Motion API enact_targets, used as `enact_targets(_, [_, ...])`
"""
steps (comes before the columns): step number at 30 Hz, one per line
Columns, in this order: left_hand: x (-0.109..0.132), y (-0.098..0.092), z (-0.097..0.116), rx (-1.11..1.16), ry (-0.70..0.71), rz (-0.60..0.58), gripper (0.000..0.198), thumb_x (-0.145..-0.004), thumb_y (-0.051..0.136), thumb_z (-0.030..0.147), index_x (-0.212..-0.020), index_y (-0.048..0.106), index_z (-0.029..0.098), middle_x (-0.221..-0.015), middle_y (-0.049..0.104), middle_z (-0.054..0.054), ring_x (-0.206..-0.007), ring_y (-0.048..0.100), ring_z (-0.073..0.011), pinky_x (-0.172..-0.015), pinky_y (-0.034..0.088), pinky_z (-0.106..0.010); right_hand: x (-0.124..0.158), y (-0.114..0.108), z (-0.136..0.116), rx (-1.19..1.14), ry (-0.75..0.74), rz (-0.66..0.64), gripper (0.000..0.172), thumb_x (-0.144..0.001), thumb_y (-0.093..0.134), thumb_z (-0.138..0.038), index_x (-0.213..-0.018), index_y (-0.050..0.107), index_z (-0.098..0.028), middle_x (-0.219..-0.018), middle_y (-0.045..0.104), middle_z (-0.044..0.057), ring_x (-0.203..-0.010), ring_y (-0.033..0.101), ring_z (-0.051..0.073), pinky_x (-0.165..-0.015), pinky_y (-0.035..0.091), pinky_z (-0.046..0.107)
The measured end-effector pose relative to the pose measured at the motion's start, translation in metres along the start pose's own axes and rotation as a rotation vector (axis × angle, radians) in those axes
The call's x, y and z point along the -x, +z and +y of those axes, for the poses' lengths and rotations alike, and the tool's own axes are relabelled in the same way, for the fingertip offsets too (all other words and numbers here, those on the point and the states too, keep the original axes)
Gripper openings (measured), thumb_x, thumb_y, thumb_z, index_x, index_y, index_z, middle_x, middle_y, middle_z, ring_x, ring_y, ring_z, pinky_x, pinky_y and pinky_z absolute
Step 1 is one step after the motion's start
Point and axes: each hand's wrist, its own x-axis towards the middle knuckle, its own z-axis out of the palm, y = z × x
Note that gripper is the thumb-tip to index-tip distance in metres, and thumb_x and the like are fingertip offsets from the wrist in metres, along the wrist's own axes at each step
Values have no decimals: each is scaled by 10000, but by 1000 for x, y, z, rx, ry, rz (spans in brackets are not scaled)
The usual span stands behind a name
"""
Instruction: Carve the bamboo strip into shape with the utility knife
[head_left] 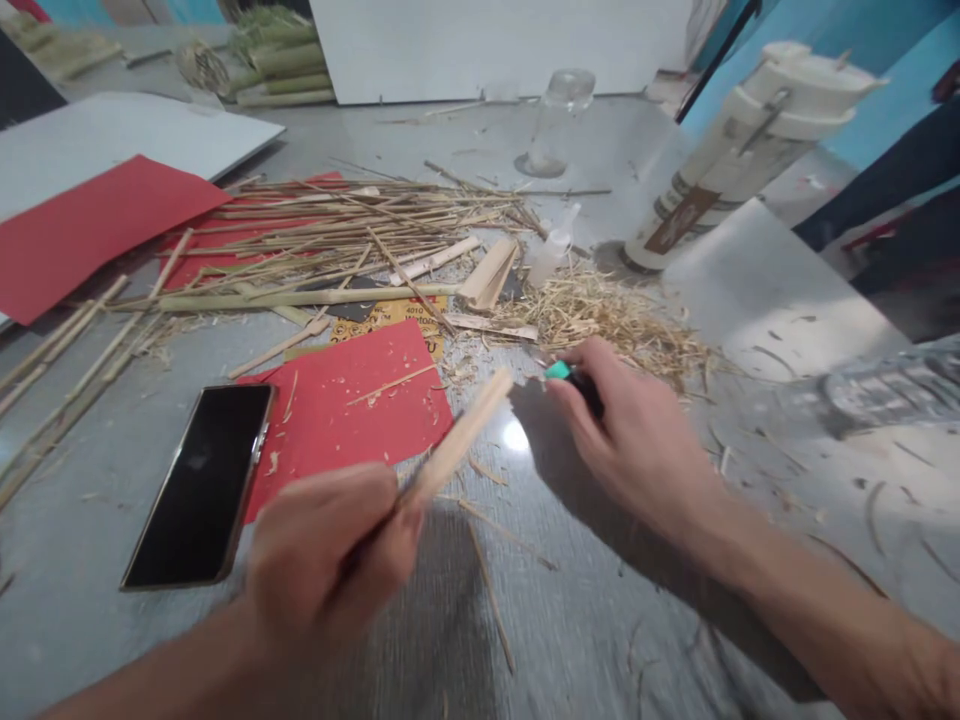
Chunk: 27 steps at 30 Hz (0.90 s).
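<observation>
My left hand [330, 550] is closed around the lower end of a flat, pale wooden strip [466, 432], which points up and to the right. To its right, my right hand [626, 420] grips a small black tool with a teal part [558, 371]; the tool's tip is too blurred to make out. The strip and the tool are apart. Beyond the hands lie a red sheet [352, 400] with shavings on it, a split piece of stalk [489, 272] and a heap of straw shavings [615, 315].
A phone [199, 485] lies at the left. Long dry stalks [300, 225] spread across the back, near a glass jar [559, 120] and a small translucent bottle [553, 247]. A white cylinder [739, 150] and a clear plastic bottle [892, 390] are at the right.
</observation>
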Motion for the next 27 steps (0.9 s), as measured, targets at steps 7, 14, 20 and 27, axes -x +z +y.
enact_targets(7, [-8, 4, -1, -15, -117, -6, 460, -1004, 523, 108, -621, 289, 208, -543, 231, 84, -424, 276, -61, -397, 198, -213, 22, -1, -32, -237, -224, -44, 185, -1122, 466, -389, -1081, 550, -229, -805, 690, 16, -630, 601, 182, -584, 366, 309])
enact_targets(14, [-1, 7, 2, 80, -233, -26, 451, -1022, 524, 120, -623, 334, 211, -568, 249, 75, -463, 282, -70, -410, 223, -219, 34, 5, -40, -268, -351, -147, 136, -1109, 445, -287, -1112, 558, -212, -860, 700, 42, -666, 581, 174, -588, 384, 297])
enact_targets(20, [3, 10, 0, 249, -307, 7, 459, -1052, 534, 170, -636, 345, 217, -582, 251, 70, -484, 271, -88, -418, 234, -230, 29, 3, -33, -183, -387, -90, 284, -1158, 390, -386, -1144, 590, -185, -864, 692, 53, -677, 617, 191, -590, 375, 313])
enact_targets(27, [-5, 11, 0, 131, -220, 29, 483, -1036, 542, 170, -626, 291, 215, -567, 224, 75, -465, 260, -78, -405, 190, -233, 15, -1, -23, -64, -238, -59, 309, -1151, 402, -439, -998, 554, -219, -814, 661, 29, -630, 581, 178, -572, 289, 311])
